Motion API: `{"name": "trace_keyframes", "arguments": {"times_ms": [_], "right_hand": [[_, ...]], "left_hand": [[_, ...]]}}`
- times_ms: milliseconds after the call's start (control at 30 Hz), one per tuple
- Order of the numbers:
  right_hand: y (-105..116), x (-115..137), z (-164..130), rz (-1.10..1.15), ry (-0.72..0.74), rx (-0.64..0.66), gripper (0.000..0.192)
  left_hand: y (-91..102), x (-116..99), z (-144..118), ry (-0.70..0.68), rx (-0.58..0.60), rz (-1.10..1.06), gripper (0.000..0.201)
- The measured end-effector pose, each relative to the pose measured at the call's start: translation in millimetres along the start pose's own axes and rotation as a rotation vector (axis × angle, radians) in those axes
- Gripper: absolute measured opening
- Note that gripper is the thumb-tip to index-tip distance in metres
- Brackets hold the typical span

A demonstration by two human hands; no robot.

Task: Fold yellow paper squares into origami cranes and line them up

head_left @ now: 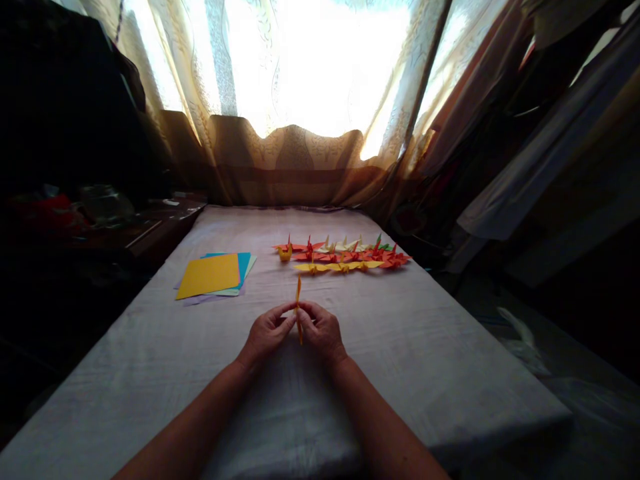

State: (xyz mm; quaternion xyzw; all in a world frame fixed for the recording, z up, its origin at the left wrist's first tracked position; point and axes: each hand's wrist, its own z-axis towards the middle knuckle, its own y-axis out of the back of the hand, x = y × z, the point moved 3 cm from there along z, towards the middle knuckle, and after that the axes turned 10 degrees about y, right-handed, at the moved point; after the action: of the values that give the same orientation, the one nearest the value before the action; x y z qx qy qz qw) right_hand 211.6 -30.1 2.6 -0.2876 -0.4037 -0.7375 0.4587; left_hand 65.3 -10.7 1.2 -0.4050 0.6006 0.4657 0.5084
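A narrow folded piece of orange-yellow origami paper (299, 289) stands upright between my two hands, seen nearly edge-on. My left hand (270, 329) pinches it from the left with thumb and fingers. From the right, my right hand (320, 329) pinches the same paper, and the fingertips of both hands meet around its middle. Just beyond, several folded paper cranes (343, 267) sit in rows, in yellow, red, cream and green. At the left end of the rows is a small orange-yellow folded paper piece (285, 253).
Left of my hands lies a stack of square paper sheets (210, 276), yellow on top, with blue, pale green and lilac beneath. A pale cloth covers the table (430, 373). A glass jar (106, 203) stands on a dark side surface. Clothes (515, 180) hang at the right.
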Motion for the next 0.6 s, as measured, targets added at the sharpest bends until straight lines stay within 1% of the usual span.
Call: {"name": "trace_keyframes", "arguments": {"times_ms": [200,500,600], "right_hand": [[-2.6,-6.9,-1.5,0.117,-0.058,-0.001,0.027],[-3.0,-11.4,-1.2,0.159,-0.067,0.013,0.029],[-3.4,-12.3,-1.2,0.166,-0.067,0.017,0.027]], "left_hand": [[-1.0,3.9,-0.6,0.038,0.011,-0.035,0.053],[-4.2,3.9,-2.7,0.022,0.008,-0.029,0.05],[-3.7,4.3,-2.4,0.018,-0.006,-0.024,0.048]]}}
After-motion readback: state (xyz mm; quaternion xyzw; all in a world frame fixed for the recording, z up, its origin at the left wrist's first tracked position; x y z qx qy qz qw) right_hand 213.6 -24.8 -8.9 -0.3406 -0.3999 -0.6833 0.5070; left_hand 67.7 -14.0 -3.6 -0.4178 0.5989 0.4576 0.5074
